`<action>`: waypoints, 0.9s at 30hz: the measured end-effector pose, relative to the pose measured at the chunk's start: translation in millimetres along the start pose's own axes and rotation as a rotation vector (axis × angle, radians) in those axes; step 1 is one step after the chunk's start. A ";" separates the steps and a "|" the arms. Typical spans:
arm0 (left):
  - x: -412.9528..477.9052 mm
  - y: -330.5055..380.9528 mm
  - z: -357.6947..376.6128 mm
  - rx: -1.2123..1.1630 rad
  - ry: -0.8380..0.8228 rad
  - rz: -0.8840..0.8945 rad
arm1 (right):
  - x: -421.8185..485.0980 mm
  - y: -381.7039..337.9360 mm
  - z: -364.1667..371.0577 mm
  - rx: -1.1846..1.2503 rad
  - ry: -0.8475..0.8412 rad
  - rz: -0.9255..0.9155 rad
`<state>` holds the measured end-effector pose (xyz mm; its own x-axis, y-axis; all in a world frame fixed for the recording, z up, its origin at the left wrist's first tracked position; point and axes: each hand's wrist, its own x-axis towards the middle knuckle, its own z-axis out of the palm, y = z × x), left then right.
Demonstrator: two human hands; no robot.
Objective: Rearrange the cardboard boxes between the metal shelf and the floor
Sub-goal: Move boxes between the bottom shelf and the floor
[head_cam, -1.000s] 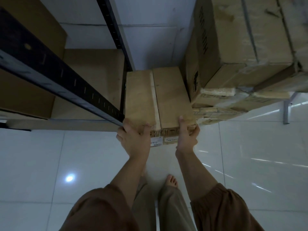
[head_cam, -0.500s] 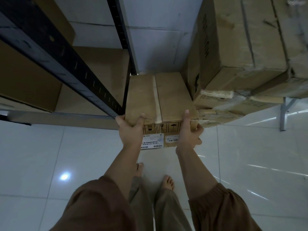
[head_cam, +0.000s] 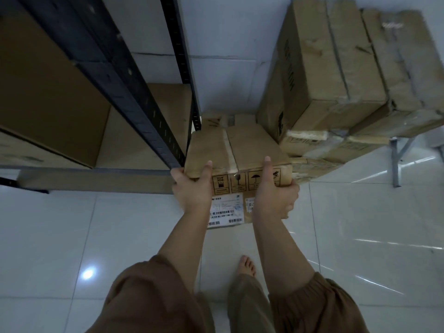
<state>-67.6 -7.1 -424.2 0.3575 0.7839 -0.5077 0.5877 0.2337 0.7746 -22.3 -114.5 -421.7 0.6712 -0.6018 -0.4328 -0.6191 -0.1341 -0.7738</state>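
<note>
Cardboard fills the middle of the view: a taped box (head_cam: 240, 145) sits in the gap between the dark metal shelf (head_cam: 134, 92) and a stack of larger boxes (head_cam: 336, 80) on the right. The left hand (head_cam: 192, 188) grips its near left corner, thumb over the top edge. The right hand (head_cam: 274, 195) grips the near right corner likewise, fingers curled round the side. Since a second ago the box has come toward the person, and its front face, with handling symbols and shipping labels (head_cam: 224, 210), now shows in full. It is probably lifted off the tiled floor (head_cam: 72, 224) and leaving the gap.
</note>
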 end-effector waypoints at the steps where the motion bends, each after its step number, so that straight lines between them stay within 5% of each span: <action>1: -2.5 0.4 -4.7 0.002 -0.002 0.006 | -4.9 -1.5 -3.6 -0.001 -0.007 0.001; 15: -62.9 10.2 -117.4 0.057 -0.225 0.106 | -111.8 -10.7 -86.5 0.095 0.123 -0.043; 27: -141.5 -1.8 -216.0 -0.033 -0.270 -0.062 | -199.4 -11.6 -170.4 -0.125 -0.036 -0.254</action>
<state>-276.0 5.9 -272.3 0.5050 0.5868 -0.6330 0.5921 0.2981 0.7487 -218.4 -127.1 -247.6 0.8238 -0.5086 -0.2504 -0.4734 -0.3742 -0.7974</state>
